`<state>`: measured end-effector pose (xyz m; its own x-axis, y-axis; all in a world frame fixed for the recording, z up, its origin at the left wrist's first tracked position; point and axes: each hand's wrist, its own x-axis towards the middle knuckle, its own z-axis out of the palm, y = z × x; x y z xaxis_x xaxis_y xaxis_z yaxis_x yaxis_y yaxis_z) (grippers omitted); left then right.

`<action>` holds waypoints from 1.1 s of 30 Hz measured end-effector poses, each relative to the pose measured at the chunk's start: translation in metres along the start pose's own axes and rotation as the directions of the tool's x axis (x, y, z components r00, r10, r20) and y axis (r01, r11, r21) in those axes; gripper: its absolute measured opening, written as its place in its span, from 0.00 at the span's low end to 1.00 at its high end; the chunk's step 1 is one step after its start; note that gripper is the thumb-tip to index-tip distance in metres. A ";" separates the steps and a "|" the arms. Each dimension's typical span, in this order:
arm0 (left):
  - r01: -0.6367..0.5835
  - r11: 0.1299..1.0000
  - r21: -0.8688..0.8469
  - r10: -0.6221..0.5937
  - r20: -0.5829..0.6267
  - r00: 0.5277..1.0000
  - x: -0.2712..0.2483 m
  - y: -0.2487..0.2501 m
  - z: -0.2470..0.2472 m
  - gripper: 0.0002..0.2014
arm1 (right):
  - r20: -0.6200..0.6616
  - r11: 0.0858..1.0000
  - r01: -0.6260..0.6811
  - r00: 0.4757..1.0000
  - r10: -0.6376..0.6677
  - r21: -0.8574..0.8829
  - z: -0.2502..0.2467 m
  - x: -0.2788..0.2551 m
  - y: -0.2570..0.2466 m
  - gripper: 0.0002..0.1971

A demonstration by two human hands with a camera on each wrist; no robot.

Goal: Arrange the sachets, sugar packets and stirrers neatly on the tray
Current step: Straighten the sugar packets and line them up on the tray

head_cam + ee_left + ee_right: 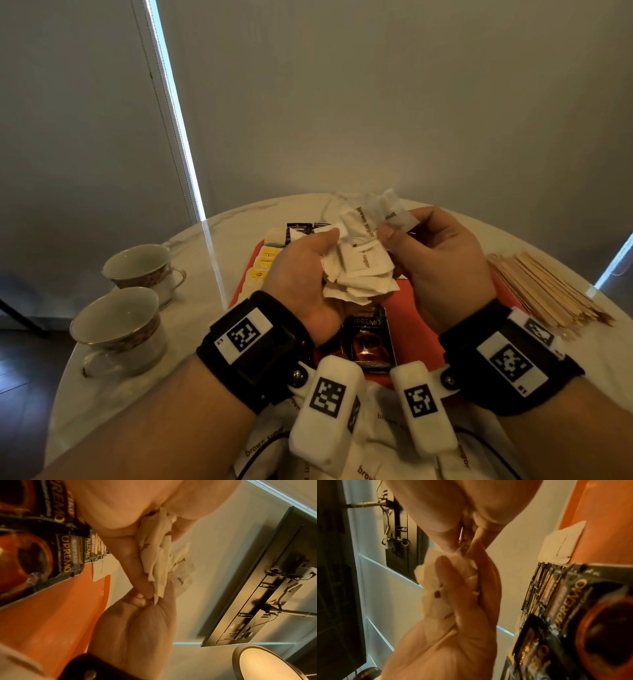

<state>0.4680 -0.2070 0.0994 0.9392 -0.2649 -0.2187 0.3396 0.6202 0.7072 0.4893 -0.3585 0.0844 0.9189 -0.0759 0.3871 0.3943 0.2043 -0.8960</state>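
Note:
Both hands are raised over the orange tray (423, 308). My left hand (327, 255) grips a loose bunch of white brown-sugar packets (363, 270), also visible in the left wrist view as sugar packets (159, 563). My right hand (397, 229) pinches the top packets of that bunch between thumb and fingers. Black coffee sachets (370, 337) lie in a row on the tray under my hands, seen too as coffee sachets (73, 553). Wooden stirrers (548, 291) lie piled to the right of the tray. Yellow tea sachets (263, 263) sit at the tray's left edge.
Two teacups (137, 267) (120, 329) stand on the marble table (212, 308) left of the tray. More sugar packets (383, 425) lie at the near edge under my wrists. One sugar packet (559, 547) lies at the tray's far end.

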 end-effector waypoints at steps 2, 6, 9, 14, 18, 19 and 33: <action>-0.032 0.999 0.019 0.032 -0.017 0.999 0.001 0.004 0.000 0.26 | 0.022 0.999 0.021 1.000 -0.020 -0.045 -0.002 0.000 0.002 0.05; -0.104 0.978 0.182 0.107 -0.004 0.994 0.001 0.004 0.000 0.25 | 0.114 0.998 -0.029 0.993 0.034 -0.048 -0.002 -0.001 0.005 0.06; -0.146 0.962 0.232 0.160 -0.039 0.986 0.003 0.001 -0.004 0.20 | 0.188 0.997 -0.069 0.980 0.072 -0.026 -0.002 -0.003 0.003 0.08; -0.178 0.969 0.171 0.187 -0.037 0.982 0.009 0.006 -0.011 0.16 | 0.113 0.995 -0.099 0.989 0.096 0.017 0.002 -0.004 0.004 0.03; -0.195 0.967 0.165 0.206 -0.053 0.977 0.012 0.006 -0.012 0.10 | 0.021 0.973 -0.155 0.988 0.153 0.171 0.002 -0.002 -0.001 0.03; -0.202 0.967 0.156 0.215 -0.069 0.974 0.013 0.007 -0.013 0.09 | 0.004 0.966 -0.157 0.987 0.159 0.204 0.002 -0.002 -0.003 0.04; -0.362 0.855 0.372 0.365 0.063 0.929 0.014 0.001 -0.018 0.19 | 0.168 0.992 -0.110 0.979 0.120 -0.067 -0.003 -0.006 0.000 0.14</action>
<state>0.4823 -0.1966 0.0848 0.9930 -0.0663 0.0977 -0.0684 0.3515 0.9337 0.4842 -0.3611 0.0810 0.9447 0.1138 0.3076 0.2904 0.1456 -0.9458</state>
